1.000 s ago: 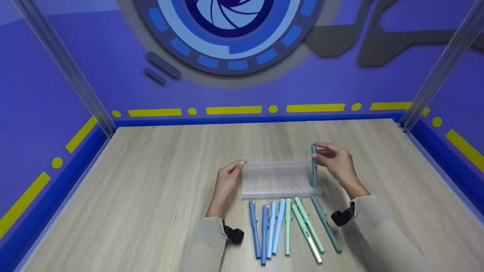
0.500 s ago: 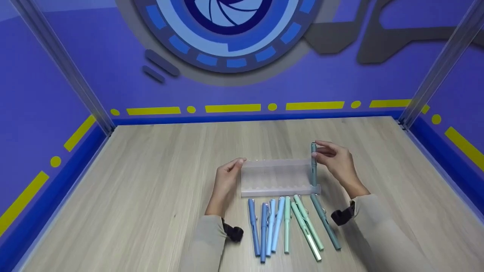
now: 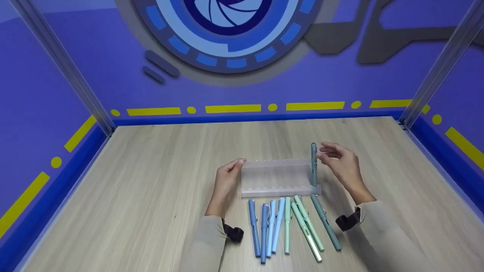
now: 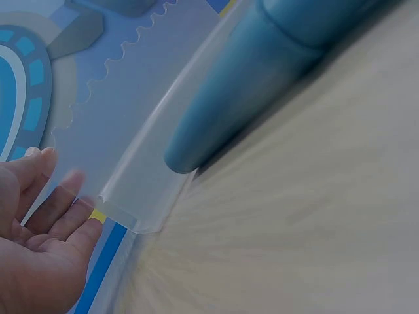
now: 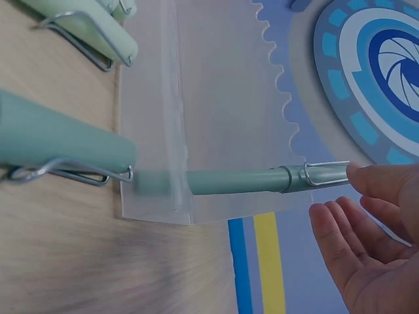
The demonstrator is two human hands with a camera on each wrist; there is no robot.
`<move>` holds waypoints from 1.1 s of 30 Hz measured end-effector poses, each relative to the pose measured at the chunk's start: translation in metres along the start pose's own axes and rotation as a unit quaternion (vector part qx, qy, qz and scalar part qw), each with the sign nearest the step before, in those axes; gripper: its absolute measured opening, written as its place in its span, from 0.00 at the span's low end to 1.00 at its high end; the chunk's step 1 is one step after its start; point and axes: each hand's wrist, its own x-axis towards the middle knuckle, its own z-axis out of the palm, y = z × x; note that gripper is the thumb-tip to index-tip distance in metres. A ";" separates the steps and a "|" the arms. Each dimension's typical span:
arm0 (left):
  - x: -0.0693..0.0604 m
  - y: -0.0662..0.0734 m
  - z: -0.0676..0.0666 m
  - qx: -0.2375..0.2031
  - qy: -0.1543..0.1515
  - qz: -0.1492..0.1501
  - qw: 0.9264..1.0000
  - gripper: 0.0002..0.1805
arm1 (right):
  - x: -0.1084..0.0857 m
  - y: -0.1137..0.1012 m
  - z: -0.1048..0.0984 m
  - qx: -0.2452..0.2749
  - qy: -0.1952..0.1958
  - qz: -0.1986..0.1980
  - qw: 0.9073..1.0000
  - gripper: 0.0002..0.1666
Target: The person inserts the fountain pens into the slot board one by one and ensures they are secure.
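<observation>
A clear plastic pen rack (image 3: pixel 278 175) with a scalloped upper edge stands on the table. My left hand (image 3: pixel 226 181) pinches its upper left corner; in the left wrist view some fingers (image 4: pixel 65 209) show through the clear panel. One dark green pen (image 3: pixel 314 166) stands upright at the rack's right end, its foot in the front ledge. Beside its cap is my right hand (image 3: pixel 343 168), fingers loosely bent and slightly apart from the pen in the head view. In the right wrist view a fingertip (image 5: pixel 360 176) overlaps the end of the cap.
In front of the rack lie several pens: dark blue pens (image 3: pixel 254 228) at left, light blue pens (image 3: pixel 278 226), light green pens (image 3: pixel 307 232), and a dark green pen (image 3: pixel 326 223) at right. The wooden table (image 3: pixel 151 189) is bounded by blue panels (image 3: pixel 94 68).
My right hand has let go of the upright dark green pen and drawn slightly to the right. The pen stays standing in the rack. My left hand keeps its place at the corner.
</observation>
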 end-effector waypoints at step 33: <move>0.001 -0.001 0.000 0.004 0.000 0.018 1.000 0.20 | -0.037 0.015 -0.015 -0.106 -0.246 0.031 0.963 0.06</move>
